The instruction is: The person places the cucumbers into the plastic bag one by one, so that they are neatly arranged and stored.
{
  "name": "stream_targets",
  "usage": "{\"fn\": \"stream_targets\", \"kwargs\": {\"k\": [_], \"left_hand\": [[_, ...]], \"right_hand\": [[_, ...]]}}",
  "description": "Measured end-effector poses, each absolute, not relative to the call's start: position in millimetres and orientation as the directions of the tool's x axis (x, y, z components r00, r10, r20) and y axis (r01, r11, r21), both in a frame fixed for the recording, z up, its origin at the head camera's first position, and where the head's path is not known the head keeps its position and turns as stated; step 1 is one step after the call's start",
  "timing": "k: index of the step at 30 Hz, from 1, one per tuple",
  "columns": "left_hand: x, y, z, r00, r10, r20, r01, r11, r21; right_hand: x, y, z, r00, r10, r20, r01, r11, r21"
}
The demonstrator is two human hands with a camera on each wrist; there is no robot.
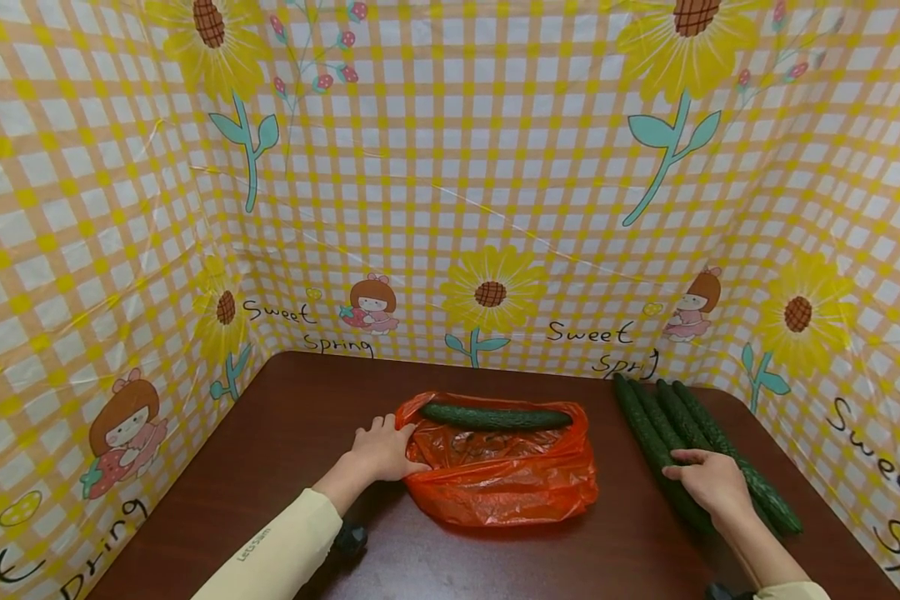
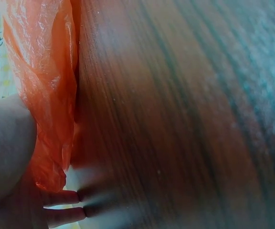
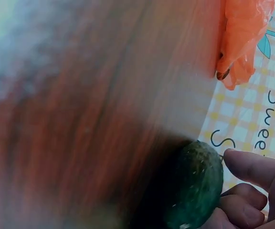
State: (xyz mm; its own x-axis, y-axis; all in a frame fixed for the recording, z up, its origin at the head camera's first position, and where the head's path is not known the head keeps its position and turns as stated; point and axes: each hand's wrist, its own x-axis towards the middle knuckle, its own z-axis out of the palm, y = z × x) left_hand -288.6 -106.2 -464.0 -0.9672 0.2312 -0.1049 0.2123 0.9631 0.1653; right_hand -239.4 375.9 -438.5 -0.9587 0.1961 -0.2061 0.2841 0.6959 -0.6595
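Observation:
An orange-red plastic bag (image 1: 506,496) lies in the middle of the dark table with its mouth spread upward. One long green cucumber (image 1: 495,417) rests along the back of the opening. At the bag's left edge, my left hand (image 1: 381,450) holds the plastic between thumb and fingers, other fingers spread outward. To the right, several cucumbers (image 1: 708,429) lie side by side at a slant. My right hand (image 1: 712,483) is over them, thumb and fingers about the leftmost cucumber (image 3: 197,186). In the right wrist view the thumb meets its upper edge and the other fingers curl beside it.
The dark brown table (image 1: 270,500) has rounded back corners. A checked sheet (image 1: 435,208) printed with sunflowers, small figures and lettering encloses it at the back and both sides. The cucumbers' far ends reach the table's back edge.

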Motion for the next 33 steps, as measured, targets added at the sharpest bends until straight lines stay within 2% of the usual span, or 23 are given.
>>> {"fn": "stream_targets", "kwargs": {"k": [7,15,33], "left_hand": [[-288,-106,-464,-0.967,0.236,-0.101,0.215,0.960,0.181],[-285,-105,-462,-0.966,0.236,-0.109,0.213,0.959,0.189],[-288,-104,-462,-0.966,0.240,-0.095,0.222,0.960,0.169]], "right_hand": [[-240,381,-445,-0.971,0.146,-0.187,0.236,0.682,-0.693],[-238,380,-449,-0.952,0.167,-0.257,0.306,0.573,-0.761],[-239,381,-450,-0.953,0.139,-0.268,0.297,0.587,-0.753]]}}
